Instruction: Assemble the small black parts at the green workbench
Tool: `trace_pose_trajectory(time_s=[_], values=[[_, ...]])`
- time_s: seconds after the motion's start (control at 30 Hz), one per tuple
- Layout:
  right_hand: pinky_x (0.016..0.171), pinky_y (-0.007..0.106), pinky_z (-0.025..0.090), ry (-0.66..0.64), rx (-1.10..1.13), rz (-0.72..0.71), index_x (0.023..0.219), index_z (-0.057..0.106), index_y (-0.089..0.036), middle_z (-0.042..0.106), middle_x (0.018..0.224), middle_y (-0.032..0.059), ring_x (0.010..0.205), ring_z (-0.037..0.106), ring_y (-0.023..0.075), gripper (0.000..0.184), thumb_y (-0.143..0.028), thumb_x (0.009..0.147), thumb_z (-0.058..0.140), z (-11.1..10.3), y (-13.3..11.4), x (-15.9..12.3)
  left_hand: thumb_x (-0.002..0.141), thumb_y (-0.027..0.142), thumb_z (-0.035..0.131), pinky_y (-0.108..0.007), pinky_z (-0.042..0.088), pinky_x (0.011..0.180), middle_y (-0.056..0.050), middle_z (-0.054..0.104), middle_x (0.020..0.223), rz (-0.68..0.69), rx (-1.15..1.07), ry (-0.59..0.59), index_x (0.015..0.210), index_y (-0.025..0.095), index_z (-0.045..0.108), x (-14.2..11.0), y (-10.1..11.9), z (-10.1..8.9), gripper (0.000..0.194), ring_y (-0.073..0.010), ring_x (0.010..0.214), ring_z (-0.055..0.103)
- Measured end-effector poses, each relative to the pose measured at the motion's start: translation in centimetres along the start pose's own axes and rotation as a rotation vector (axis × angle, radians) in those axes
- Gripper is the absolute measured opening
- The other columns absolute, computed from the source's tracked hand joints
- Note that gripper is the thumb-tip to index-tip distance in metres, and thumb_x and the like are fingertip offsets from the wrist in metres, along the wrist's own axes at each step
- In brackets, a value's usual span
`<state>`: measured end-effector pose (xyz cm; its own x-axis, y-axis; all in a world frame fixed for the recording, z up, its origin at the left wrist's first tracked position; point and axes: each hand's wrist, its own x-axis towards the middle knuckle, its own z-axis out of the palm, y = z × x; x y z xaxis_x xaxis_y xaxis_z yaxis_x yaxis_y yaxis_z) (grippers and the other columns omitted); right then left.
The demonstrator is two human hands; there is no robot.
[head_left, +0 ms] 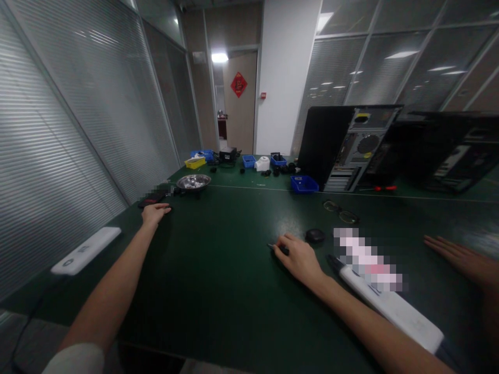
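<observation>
My right hand rests on the green table, its fingers closed round a slim dark tool with a thin tip pointing left. Most of that tool is hidden by the fingers, so its kind is unclear. Just behind this hand lies a black computer mouse. My left hand reaches out to the table's left side, fingers pressed together. Something dark shows under its fingertips, too small to name. Beside it is a flat black object with a red mark, partly blurred. A shiny metal dish stands beyond.
Another person's hand lies flat at right. White power strips lie at left and right. Eyeglasses, a blue bin and an opened computer case stand behind my right hand. Small bins line the far end.
</observation>
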<state>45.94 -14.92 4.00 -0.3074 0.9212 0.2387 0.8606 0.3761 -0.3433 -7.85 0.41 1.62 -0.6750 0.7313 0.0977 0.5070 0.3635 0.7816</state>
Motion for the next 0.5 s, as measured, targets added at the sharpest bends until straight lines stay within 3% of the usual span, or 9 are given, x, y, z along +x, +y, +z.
trace_pose_trajectory(time_s=[0.13,0.27,0.5], values=[[0.064,0.026,0.036,0.0,0.011,-0.006,0.092,0.064,-0.024,0.063,0.096,0.0011,0.078,0.061,0.0148,0.021,-0.039,0.099,0.05,0.0,0.0,-0.1,0.069,0.023,0.08,-0.029,0.055,0.074,-0.005,0.077,0.085,0.002,-0.004,-0.019,0.105,0.019,0.078,-0.1,-0.1,-0.1,0.037,-0.0187,0.072,0.069],[0.064,0.026,0.036,0.0,0.019,-0.008,0.091,0.064,-0.024,0.063,0.095,0.0009,0.078,0.061,0.0151,0.021,-0.038,0.099,0.05,-0.1,0.0,-0.1,0.072,0.025,0.079,-0.032,0.055,0.079,-0.006,0.077,0.088,0.034,0.056,0.016,0.107,0.018,0.078,-0.6,0.2,-0.1,0.036,-0.0216,0.079,0.07],[0.065,0.026,0.038,-0.004,0.021,-0.005,0.091,0.064,-0.024,0.063,0.096,0.0016,0.079,0.062,0.0151,0.022,-0.039,0.099,0.05,-0.1,0.1,0.0,0.082,0.021,0.069,-0.031,0.05,0.093,-0.01,0.077,0.102,0.235,0.208,0.026,0.11,0.015,0.077,-1.8,0.5,-0.1,0.03,-0.0247,0.097,0.07]])
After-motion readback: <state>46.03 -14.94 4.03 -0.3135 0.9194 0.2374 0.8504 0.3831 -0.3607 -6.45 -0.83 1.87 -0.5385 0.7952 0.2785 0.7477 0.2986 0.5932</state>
